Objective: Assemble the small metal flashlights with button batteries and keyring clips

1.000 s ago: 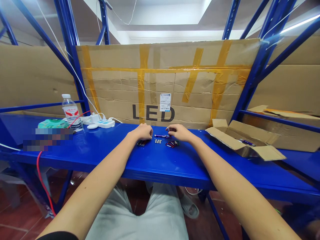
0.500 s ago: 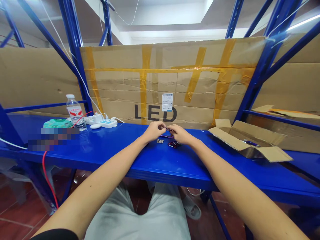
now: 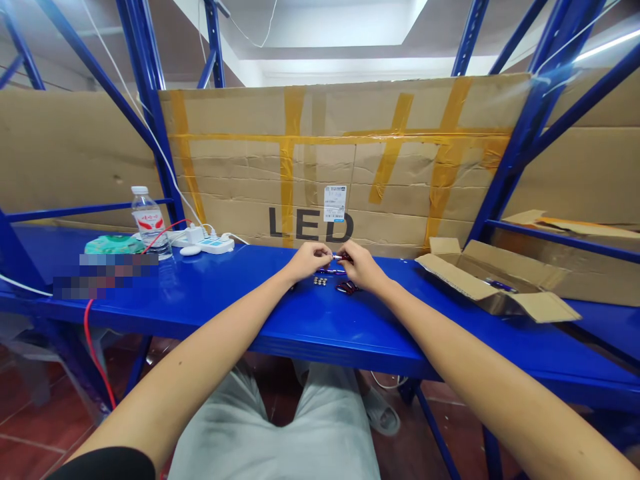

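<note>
Over the blue table, my left hand [image 3: 306, 262] and my right hand [image 3: 363, 268] meet fingertip to fingertip. Between them is a slim dark red and silver tube [image 3: 339, 258], pinched at its left end by my left hand and at its right end by my right. Its exact kind is too small to make out. Just below the fingers lies a dark, pen-like tube [image 3: 330, 271]. Several small silvery round pieces [image 3: 321, 282] stand in rows near it. To their right, several dark red tubes [image 3: 347, 287] lie in a small pile under my right hand.
On the right stands an open cardboard box [image 3: 493, 277] with a dark blue tube [image 3: 501, 286] inside. A water bottle [image 3: 149, 223], a green packet [image 3: 114, 245] and a white power strip [image 3: 215, 244] occupy the left. A large cardboard sheet [image 3: 240, 173] closes off the back.
More of the tube shows between my fingertips, and my right hand has turned slightly with its dark red end. The pieces on the table stay put.
</note>
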The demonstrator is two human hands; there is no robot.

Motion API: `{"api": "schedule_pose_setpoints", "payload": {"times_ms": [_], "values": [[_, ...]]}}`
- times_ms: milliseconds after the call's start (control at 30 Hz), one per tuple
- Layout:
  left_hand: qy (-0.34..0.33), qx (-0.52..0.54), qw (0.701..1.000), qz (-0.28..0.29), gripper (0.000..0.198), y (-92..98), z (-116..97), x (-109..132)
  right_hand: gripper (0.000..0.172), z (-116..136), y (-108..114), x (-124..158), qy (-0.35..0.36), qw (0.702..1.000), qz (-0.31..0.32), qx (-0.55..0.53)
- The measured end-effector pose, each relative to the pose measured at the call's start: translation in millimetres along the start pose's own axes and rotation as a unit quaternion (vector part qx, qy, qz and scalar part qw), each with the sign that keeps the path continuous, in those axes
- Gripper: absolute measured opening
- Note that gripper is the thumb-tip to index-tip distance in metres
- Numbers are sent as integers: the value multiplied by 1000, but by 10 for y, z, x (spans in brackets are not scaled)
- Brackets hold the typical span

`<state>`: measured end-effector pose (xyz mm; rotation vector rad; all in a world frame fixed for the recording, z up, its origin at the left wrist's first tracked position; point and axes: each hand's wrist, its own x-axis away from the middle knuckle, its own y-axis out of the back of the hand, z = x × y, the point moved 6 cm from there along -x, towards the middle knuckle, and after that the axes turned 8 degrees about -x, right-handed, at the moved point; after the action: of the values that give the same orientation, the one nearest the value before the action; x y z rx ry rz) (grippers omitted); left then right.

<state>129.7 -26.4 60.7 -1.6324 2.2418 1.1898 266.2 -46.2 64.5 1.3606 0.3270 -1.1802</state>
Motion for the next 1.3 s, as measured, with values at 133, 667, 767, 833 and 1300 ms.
{"api": "schedule_pose_setpoints", "payload": {"times_ms": [133,667,767,833,1300], "values": [[-25,-19,999,-5,11,7,-37,-6,9,-25,-8,-13,-34,999,24,2],[-46,-96,994,-3,12,19,-42,4,12,-73,9,-17,-52,998,11,-39],[-49,-86,995,-3,13,12,-24,-2,8,-50,-2,-30,-43,999,18,-26],[-53,-92,994,-10,13,9,-10,-8,14,-42,-37,-34,-42,999,32,-7],[-30,-69,997,-8,16,17,-9,3,17,62,25,-24,-4,1000,16,-6]]}}
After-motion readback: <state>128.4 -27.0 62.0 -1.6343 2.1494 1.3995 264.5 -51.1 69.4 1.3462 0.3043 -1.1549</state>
